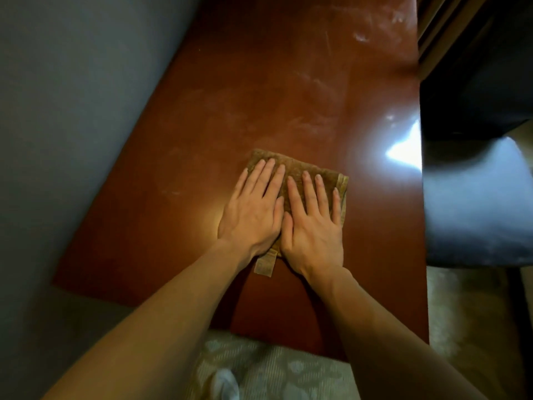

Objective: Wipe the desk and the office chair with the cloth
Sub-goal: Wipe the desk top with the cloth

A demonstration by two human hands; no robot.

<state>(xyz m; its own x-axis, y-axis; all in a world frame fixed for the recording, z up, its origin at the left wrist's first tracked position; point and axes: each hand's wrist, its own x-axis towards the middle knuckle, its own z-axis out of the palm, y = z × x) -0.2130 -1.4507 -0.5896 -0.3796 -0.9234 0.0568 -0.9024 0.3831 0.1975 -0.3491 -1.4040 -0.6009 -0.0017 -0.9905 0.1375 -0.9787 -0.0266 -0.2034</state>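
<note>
Head view. Left hand (251,210) and right hand (313,226) side by side, fingers straight, palms flat on folded brown cloth (297,166) at mid-desk (259,96). Pale smears on desk beyond. Dark chair (473,197) beside right edge.

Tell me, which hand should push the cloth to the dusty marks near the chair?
Probably the right hand. It lies flat on the cloth on the office chair side, where white smudges mark the desk. The left hand presses the half by the wall and would have to reach across.
</note>
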